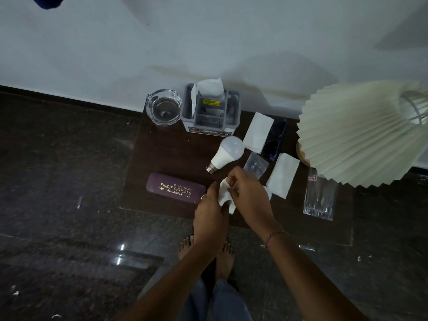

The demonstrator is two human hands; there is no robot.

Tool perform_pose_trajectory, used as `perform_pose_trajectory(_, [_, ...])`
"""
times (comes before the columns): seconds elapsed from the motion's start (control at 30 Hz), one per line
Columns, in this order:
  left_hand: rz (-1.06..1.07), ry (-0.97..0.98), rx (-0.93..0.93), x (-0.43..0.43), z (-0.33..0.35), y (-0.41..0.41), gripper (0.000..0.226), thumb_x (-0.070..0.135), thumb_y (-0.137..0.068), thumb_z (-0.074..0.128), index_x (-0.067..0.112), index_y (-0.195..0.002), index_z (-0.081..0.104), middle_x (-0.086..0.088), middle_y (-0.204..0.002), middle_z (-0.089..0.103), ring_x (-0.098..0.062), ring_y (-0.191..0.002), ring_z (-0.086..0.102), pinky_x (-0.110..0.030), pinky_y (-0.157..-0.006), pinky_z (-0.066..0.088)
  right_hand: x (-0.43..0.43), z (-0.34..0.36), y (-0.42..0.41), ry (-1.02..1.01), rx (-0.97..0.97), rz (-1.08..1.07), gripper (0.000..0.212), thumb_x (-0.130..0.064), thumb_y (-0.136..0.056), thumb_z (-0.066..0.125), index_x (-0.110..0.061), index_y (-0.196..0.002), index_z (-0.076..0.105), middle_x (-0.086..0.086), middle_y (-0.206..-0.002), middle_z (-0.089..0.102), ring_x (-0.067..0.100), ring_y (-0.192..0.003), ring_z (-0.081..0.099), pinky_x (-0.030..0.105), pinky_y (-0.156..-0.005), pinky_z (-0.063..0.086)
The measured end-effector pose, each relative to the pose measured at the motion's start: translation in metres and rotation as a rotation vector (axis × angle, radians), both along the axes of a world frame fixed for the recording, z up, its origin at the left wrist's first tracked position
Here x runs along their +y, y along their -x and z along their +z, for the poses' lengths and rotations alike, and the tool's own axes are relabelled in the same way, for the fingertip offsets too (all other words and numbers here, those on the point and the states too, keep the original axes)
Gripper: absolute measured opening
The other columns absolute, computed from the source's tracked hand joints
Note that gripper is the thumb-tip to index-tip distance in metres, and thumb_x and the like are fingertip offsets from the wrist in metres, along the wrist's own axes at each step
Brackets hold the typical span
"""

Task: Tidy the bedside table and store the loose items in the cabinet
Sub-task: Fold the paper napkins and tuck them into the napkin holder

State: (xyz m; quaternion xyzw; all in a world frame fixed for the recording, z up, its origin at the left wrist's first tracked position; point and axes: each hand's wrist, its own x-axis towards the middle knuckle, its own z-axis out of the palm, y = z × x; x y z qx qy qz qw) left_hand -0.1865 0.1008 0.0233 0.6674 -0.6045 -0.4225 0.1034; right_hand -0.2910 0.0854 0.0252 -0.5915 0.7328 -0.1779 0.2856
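Pleated lampshade (359, 133) is running off the right edge and hiding its base and that corner of the bedside table (162, 158). Dark-framed spectacles (276, 140) are barely reading against the wood; the contents of the small clear bag (256, 164) are not making out. Right hand (249, 198) is covering most of a white rounded object. Both hands are meeting over the table's front edge, by the purple spectacle case (176, 189). Left hand (209, 212) is pinching the lower part of a white tissue (223, 193), and the right's curled fingers are pinching its top.
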Motion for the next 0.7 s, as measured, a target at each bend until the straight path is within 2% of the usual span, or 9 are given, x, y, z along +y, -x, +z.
perform_pose_trajectory(0.07, [0.025, 0.053, -0.033, -0.009, 0.008, 0.0, 0.022, 0.024, -0.09, 0.055, 0.02, -0.111, 0.058, -0.003, -0.096, 0.068, -0.022, -0.091, 0.064, -0.031, -0.068, 0.046, -0.003, 0.008, 0.002, 0.031, -0.05, -0.018, 0.009, -0.012, -0.085, 0.063, -0.015, -0.09, 0.057, -0.001, -0.092, 0.065, 0.005, -0.084, 0.057, 0.002, -0.065, 0.035])
perform_pose_trajectory(0.13, [0.009, 0.126, -0.143, -0.02, 0.016, -0.001, 0.014, 0.03, -0.09, 0.053, 0.021, -0.096, 0.063, -0.002, -0.084, 0.068, -0.023, -0.081, 0.064, -0.028, -0.059, 0.035, -0.009, 0.017, 0.004, 0.063, -0.11, -0.042, 0.012, -0.011, -0.083, 0.065, -0.015, -0.092, 0.058, -0.001, -0.096, 0.064, 0.004, -0.086, 0.056, 0.004, -0.068, 0.039])
perform_pose_trajectory(0.23, [0.002, 0.26, -0.195, -0.041, 0.029, -0.001, 0.017, 0.032, -0.087, 0.058, 0.02, -0.095, 0.068, -0.002, -0.087, 0.069, -0.023, -0.082, 0.063, -0.026, -0.061, 0.032, -0.022, 0.032, 0.009, 0.148, -0.208, -0.131, 0.023, -0.007, -0.078, 0.069, -0.014, -0.097, 0.058, 0.001, -0.105, 0.059, 0.006, -0.089, 0.056, 0.012, -0.074, 0.049])
perform_pose_trajectory(0.33, [-0.016, 0.352, -0.153, -0.069, 0.042, -0.002, 0.021, 0.033, -0.085, 0.061, 0.018, -0.096, 0.071, -0.001, -0.095, 0.069, -0.021, -0.088, 0.062, -0.024, -0.065, 0.031, -0.038, 0.045, 0.017, 0.23, -0.23, -0.233, 0.047, -0.01, -0.073, 0.075, -0.014, -0.115, 0.055, 0.004, -0.118, 0.052, 0.012, -0.096, 0.056, 0.009, -0.076, 0.047])
perform_pose_trajectory(0.4, [-0.018, 0.394, -0.107, -0.089, 0.051, -0.003, 0.021, 0.033, -0.085, 0.062, 0.018, -0.095, 0.072, 0.0, -0.094, 0.071, -0.018, -0.082, 0.062, -0.023, -0.065, 0.033, -0.053, 0.051, 0.023, 0.217, -0.221, -0.236, 0.064, -0.014, -0.072, 0.077, -0.014, -0.129, 0.047, 0.006, -0.127, 0.048, 0.019, -0.107, 0.052, 0.014, -0.083, 0.046])
perform_pose_trajectory(0.43, [-0.021, 0.411, -0.08, -0.099, 0.056, -0.003, 0.021, 0.033, -0.084, 0.063, 0.018, -0.096, 0.073, 0.0, -0.092, 0.072, -0.015, -0.077, 0.061, -0.023, -0.065, 0.035, -0.061, 0.054, 0.026, 0.207, -0.214, -0.224, 0.068, -0.015, -0.072, 0.077, -0.014, -0.132, 0.045, 0.006, -0.13, 0.048, 0.019, -0.108, 0.051, 0.01, -0.084, 0.043])
perform_pose_trajectory(0.5, [-0.033, 0.418, -0.003, -0.12, 0.064, -0.003, 0.021, 0.029, -0.084, 0.065, 0.016, -0.098, 0.073, -0.002, -0.092, 0.074, -0.01, -0.073, 0.059, -0.021, -0.066, 0.04, -0.079, 0.059, 0.032, 0.203, -0.185, -0.194, 0.063, -0.017, -0.074, 0.076, -0.012, -0.13, 0.048, 0.006, -0.125, 0.055, 0.016, -0.102, 0.055, 0.003, -0.08, 0.04])
perform_pose_trajectory(0.6, [-0.068, 0.406, 0.068, -0.151, 0.073, -0.005, 0.019, 0.023, -0.084, 0.065, 0.012, -0.098, 0.073, -0.007, -0.092, 0.074, -0.016, -0.078, 0.066, -0.023, -0.071, 0.049, -0.105, 0.065, 0.035, 0.216, -0.182, -0.15, 0.04, -0.018, -0.077, 0.072, -0.006, -0.114, 0.063, 0.009, -0.109, 0.069, 0.019, -0.093, 0.063, 0.023, -0.082, 0.05])
perform_pose_trajectory(0.7, [-0.097, 0.41, 0.042, -0.176, 0.076, -0.005, 0.022, 0.02, -0.085, 0.064, 0.008, -0.102, 0.071, -0.012, -0.091, 0.074, -0.024, -0.081, 0.067, -0.03, -0.075, 0.051, -0.129, 0.068, 0.032, 0.252, -0.136, -0.14, 0.027, -0.019, -0.081, 0.068, -0.005, -0.103, 0.068, 0.01, -0.099, 0.073, 0.015, -0.084, 0.065, 0.022, -0.077, 0.05])
